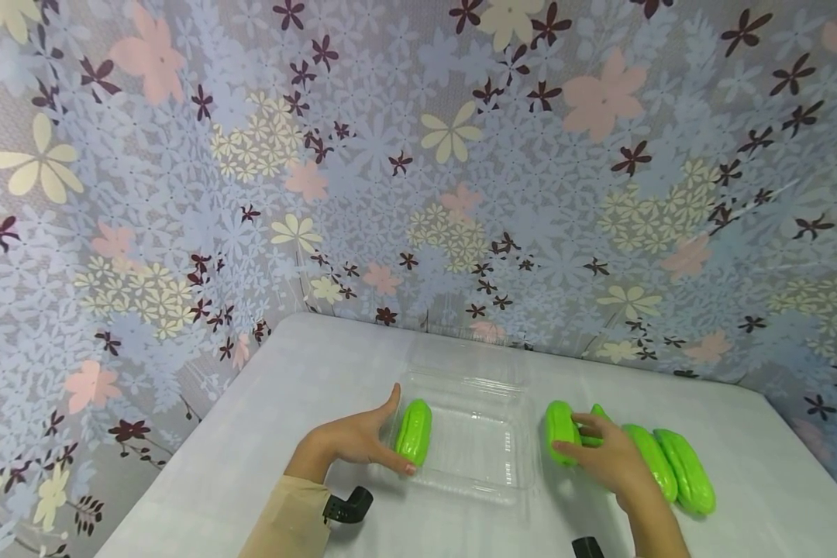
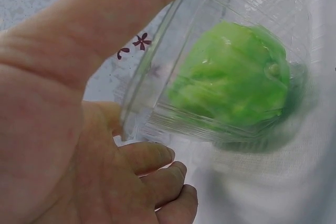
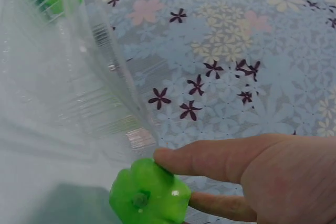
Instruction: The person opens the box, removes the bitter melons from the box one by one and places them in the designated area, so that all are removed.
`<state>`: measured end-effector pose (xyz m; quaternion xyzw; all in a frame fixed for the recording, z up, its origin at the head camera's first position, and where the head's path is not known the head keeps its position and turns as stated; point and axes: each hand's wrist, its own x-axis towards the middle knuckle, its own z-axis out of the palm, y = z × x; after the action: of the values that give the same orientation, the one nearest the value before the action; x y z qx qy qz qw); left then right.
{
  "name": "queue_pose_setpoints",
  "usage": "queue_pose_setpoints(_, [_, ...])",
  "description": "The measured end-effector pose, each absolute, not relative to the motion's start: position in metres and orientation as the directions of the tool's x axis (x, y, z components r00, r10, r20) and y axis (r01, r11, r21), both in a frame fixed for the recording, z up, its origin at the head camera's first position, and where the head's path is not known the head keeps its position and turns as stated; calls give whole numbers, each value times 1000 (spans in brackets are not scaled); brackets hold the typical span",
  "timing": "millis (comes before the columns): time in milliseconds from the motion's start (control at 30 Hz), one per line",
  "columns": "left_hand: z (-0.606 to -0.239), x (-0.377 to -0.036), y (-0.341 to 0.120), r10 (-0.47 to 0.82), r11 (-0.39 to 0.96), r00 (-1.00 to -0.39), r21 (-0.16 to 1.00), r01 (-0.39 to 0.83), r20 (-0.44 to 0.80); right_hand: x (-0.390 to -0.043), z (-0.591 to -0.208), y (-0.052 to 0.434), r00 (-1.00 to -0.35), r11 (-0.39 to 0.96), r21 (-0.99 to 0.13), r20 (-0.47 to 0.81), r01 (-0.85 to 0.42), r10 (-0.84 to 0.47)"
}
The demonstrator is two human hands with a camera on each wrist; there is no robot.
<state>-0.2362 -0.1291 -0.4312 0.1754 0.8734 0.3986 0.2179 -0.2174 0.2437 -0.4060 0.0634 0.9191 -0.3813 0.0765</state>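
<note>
A clear plastic container sits on the table with one long, ridged, bright green vegetable along its left side. My left hand is spread at the container's left edge, thumb toward the front and a finger toward the back. In the left wrist view the clear rim passes by the thumb and the lower fingers lie loosely bent outside it. To the right of the container, my right hand pinches another green ridged vegetable between thumb and fingers. Its rounded, lobed end shows in the right wrist view.
Two more green vegetables, a nearer one and its neighbour, lie side by side right of my right hand. Another green tip shows behind that hand. A flower-patterned wall covering rises behind the white table.
</note>
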Motion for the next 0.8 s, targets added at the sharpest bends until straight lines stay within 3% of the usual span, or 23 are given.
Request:
queue_pose_setpoints(233, [-432, -236, -129, 481, 621, -843, 772, 133, -242, -220, -413, 240, -977, 789, -586, -198, 187, 84])
queue_pose_setpoints(400, [-432, -236, -129, 477, 622, -846, 772, 132, -240, -221, -416, 235, -991, 862, -496, -125, 109, 54])
queue_pose_setpoints(800, [-432, -236, -130, 483, 625, -844, 767, 145, -234, -213, -402, 224, -994, 900, -421, -63, 112, 94])
